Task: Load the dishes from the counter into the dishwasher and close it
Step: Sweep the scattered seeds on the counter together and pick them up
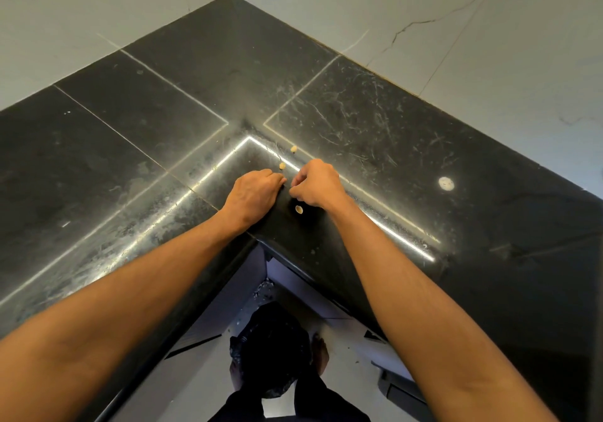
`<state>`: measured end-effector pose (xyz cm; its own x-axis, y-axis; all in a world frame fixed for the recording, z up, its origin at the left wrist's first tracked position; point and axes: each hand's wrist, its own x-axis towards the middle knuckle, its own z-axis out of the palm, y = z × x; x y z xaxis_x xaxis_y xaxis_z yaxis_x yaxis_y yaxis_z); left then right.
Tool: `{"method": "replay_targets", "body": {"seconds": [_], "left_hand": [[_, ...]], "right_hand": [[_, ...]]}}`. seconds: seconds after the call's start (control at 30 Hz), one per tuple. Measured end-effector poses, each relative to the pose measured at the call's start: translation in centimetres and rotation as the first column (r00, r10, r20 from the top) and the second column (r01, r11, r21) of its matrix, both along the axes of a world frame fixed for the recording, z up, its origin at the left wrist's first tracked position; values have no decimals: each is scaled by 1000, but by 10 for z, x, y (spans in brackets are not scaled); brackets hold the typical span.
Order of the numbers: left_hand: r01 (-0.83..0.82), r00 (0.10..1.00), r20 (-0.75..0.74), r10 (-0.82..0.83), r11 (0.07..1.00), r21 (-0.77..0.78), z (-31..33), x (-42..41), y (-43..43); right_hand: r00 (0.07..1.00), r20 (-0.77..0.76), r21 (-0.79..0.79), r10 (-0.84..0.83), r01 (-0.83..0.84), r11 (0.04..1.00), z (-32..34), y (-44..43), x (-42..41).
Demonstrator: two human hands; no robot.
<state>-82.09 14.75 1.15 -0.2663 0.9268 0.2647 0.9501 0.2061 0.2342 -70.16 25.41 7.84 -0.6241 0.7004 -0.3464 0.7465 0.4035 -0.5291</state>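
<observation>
— What lies on the glossy black stone corner counter (pixel 375 134), set against the white veined marble walls (pixel 489 30)?
— Three small tan crumbs (pixel 298 209) near its inner corner, and a pale round spot (pixel 446 183) off to the right.
— And the hands?
— The left hand (pixel 254 193) and right hand (pixel 315 186) meet knuckles-up among the crumbs, fingers curled down to the stone. Whether either pinches anything, I cannot tell. Below the counter's edge stands a black-lined bin (pixel 270 350).

Dim and sharp, bright strip-light glare across the glossy dark tabletop (pixel 391 147) — wide-angle bending at edges, floor beneath murky.
</observation>
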Motion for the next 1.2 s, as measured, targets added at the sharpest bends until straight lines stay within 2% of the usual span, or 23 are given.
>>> {"method": "replay_targets", "body": {"seconds": [0.13,0.27,0.33,0.4,0.47,0.53,0.57,0.6,0.63,0.73,0.8,0.87,0.9,0.93,0.97,1.03,1.07,1.1,1.13,1.2], "left_hand": [[33,999,-6,-34,999,-31,-2,-2,-2],[58,998,-9,-58,998,-26,2,0,-6],[59,998,-8,-59,998,-24,2,2,-9],[53,999,-5,-53,998,-19,3,4,-10],[52,999,-1,-53,998,-22,2,4,-10],[60,998,-10,-60,998,-6,1,5,-11],[60,998,-11,-60,998,9,0,5,-11],[54,999,-2,-54,998,24,-1,5,-11],[44,999,18,-45,998,36,-1,4,-11],[-32,992,126,27,999,35,-1,4,-8],[-132,956,271,110,989,67,1,7,-6],[-279,831,519,202,958,73,8,11,-3],[-345,727,646,231,937,53,12,12,0],[-400,587,774,240,916,20,16,13,3],[-442,395,894,213,897,-19,19,14,6],[-481,-54,994,91,870,-106,28,14,8],[-483,-220,975,34,864,-139,32,11,8],[-474,-327,945,-4,866,-160,35,8,7],[-460,-393,919,-30,872,-168,38,5,6],[-442,-449,892,-56,881,-168,42,1,5]], "right_hand": [[989,-108,-97,-96,86,992,-10,1,7],[978,-192,-58,-77,67,996,-17,4,13],[952,-257,-139,-164,132,982,-23,3,15],[834,-374,-413,-406,243,878,-27,-1,17],[603,-422,-691,-677,269,670,-26,-3,18],[390,-351,-853,-852,244,463,-23,-2,20],[337,-315,-893,-887,211,397,-22,-1,20],[325,-297,-913,-898,179,366,-22,-2,21],[339,-307,-914,-889,156,375,-20,-3,21],[447,-375,-848,-812,189,496,-20,-9,21],[613,-436,-645,-658,297,704,-22,-14,22],[839,-390,-220,-380,316,923,-31,-20,23],[918,-302,1,-257,270,963,-36,-25,26],[964,-207,192,-164,204,960,-39,-30,27],[986,-140,328,-91,133,935,-42,-35,27],[997,-69,497,35,4,868,-51,-40,25],[995,-48,545,84,-45,837,-53,-41,24],[992,-29,574,123,-85,815,-54,-39,22],[988,-15,592,155,-116,798,-54,-37,22],[980,1,600,199,-160,784,-52,-32,20]]}}
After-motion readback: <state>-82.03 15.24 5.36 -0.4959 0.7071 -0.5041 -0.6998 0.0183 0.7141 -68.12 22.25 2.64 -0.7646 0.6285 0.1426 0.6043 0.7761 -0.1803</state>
